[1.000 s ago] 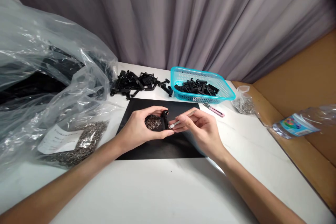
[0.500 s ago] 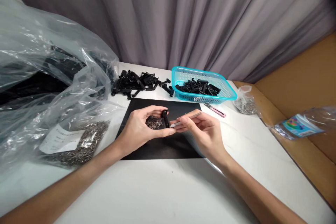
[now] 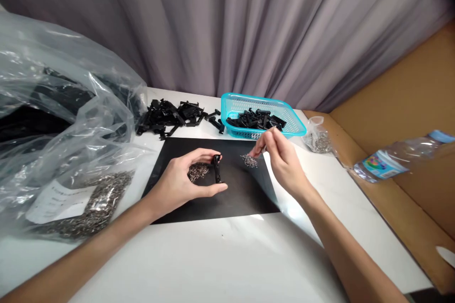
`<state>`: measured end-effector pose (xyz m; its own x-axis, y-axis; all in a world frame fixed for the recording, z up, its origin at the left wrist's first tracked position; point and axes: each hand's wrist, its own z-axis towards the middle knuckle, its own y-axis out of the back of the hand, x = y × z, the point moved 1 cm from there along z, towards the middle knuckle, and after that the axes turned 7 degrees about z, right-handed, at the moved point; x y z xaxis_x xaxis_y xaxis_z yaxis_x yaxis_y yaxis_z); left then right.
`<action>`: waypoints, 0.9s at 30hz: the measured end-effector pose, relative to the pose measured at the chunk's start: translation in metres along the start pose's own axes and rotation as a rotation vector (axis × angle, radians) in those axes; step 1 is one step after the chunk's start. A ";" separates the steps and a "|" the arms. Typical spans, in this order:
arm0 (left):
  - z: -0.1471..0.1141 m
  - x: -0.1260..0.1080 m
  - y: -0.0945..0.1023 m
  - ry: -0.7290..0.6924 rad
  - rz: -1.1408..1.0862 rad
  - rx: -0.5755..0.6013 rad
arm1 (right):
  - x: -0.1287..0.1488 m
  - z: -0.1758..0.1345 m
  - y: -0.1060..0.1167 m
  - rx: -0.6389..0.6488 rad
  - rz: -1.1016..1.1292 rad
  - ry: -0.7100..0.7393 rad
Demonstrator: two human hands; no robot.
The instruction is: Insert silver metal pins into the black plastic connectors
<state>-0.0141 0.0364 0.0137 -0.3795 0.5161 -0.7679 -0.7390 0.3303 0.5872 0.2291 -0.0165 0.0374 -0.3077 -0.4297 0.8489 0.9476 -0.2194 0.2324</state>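
Note:
My left hand (image 3: 188,175) holds a small black plastic part (image 3: 216,169) upright between thumb and fingers, above the black mat (image 3: 227,199). Partly hidden behind that hand lies a heap of small metal pins (image 3: 197,172). My right hand (image 3: 277,156) is closed in a pinch over the mat's right side. Only a sliver of the slim silver tool (image 3: 264,149) shows in its fingers; the rest is hidden. Just left of those fingertips is a second, smaller heap of metal pins (image 3: 249,161). Whether the fingers touch it I cannot tell.
Behind the mat are a pile of black parts (image 3: 170,116) and a blue basket (image 3: 298,128) holding more. Left stand a large clear bag (image 3: 71,57) and a labelled bag of pins (image 3: 103,203). A small pin bag (image 3: 319,139) and plastic bottle (image 3: 387,161) are right.
My right hand has moved away from the black part, right and up, uncovering the smaller pin heap. My left hand keeps the part. The whole view has shifted slightly.

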 end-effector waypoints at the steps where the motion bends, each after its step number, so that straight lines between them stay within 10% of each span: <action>1: 0.000 0.001 0.001 0.000 0.025 0.004 | -0.005 0.002 0.007 0.086 -0.140 -0.020; 13: 0.004 0.010 0.002 -0.028 0.311 -0.026 | -0.036 -0.002 0.010 0.440 -0.660 0.116; 27: -0.001 0.007 0.000 -0.055 0.352 -0.016 | -0.045 0.000 -0.001 0.304 -0.620 0.181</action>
<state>-0.0177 0.0392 0.0085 -0.5821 0.6383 -0.5036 -0.5767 0.1125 0.8092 0.2421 0.0031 -0.0014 -0.7825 -0.4491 0.4314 0.5672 -0.2281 0.7914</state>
